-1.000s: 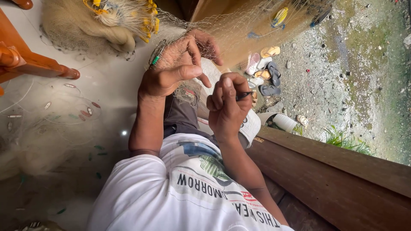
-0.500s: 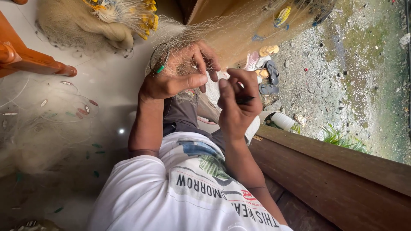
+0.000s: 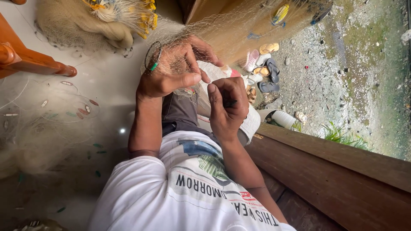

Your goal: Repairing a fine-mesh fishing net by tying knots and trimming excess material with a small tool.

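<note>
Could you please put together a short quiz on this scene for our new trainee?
1. True or false: the left hand holds the fine net bunched in its grip.
2. What does the right hand pinch? A) a yellow float B) a slim dark tool C) a sandal
3. What colour is the small marker on the loop of line by the left hand?

Key: 1 true; 2 B; 3 green.
</note>
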